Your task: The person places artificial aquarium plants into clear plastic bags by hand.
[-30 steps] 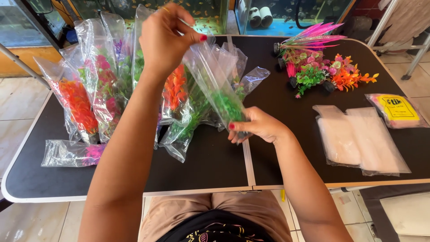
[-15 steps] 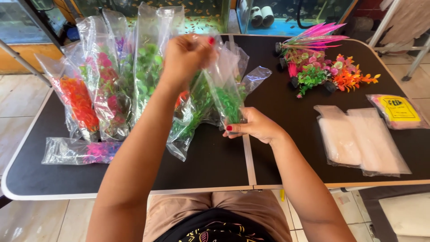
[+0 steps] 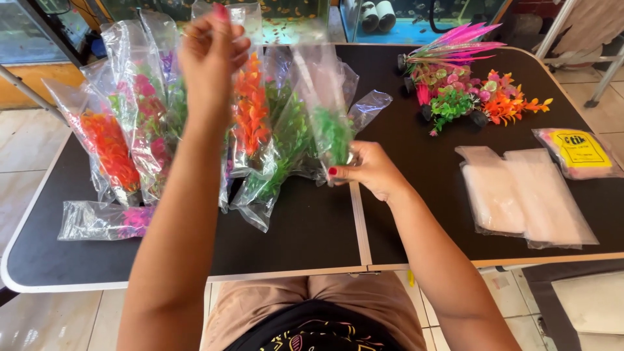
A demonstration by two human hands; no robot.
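Nearest the viewer, at the bottom centre of the frame, the person's lap shows below the edge of the black table point(image 3: 292, 240). Just above mid-frame, the right hand point(image 3: 370, 172) is closed in a pinch on the lower end of a clear bag with a green plastic plant point(image 3: 328, 123); the bag rises upward and to the left from that pinch, its plant sitting directly above the fingertips. The left arm crosses the centre-left of the frame, and the left hand point(image 3: 211, 55), raised at upper left, has its fingers drawn together; whether it holds the bag's top edge cannot be told, since that film is nearly invisible there.

Right of centre lies a stack of empty clear bags point(image 3: 523, 195), with a yellow-labelled packet point(image 3: 578, 153) beside it at the right edge. At left, bagged plants point(image 3: 123, 136) in orange, pink and green lie fanned out, and one bagged pink plant point(image 3: 104, 221) lies flat near the table's front-left corner. Farther back, upper right, loose unbagged plants point(image 3: 468, 84) stand in a cluster, well apart from both hands.
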